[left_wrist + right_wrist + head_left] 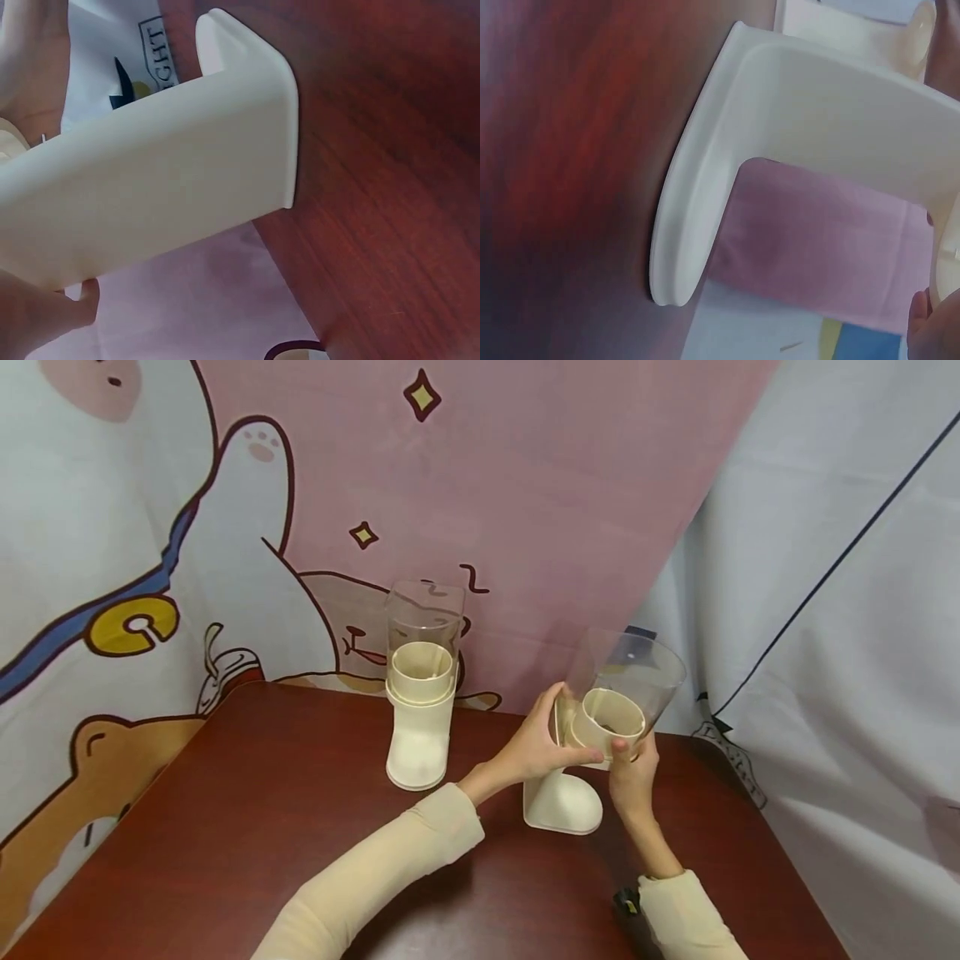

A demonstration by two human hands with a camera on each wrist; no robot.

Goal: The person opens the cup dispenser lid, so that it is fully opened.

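Observation:
On the right of the table, a cream plastic dispenser stand [567, 803] carries a round cream collar [611, 714] with a clear container [651, 664] around and above it. The left hand [536, 745] grips the collar's left side, thumb along its front. From the right, the right hand [636, 774] holds the same collar, with its thumb up against the front. The stand's upright [165, 172] slants across the left wrist view, a fingertip [82, 304] at its edge. In the right wrist view, the flat base [697, 195] is close over the table and fingers [930, 330] touch the collar.
A second dispenser [418, 752] of the same kind stands upright at the back of the dark red table [262, 827], left of the hands. Printed cloth [525, 510] hangs behind and at both sides. A small black object [627, 902] is beside the right sleeve.

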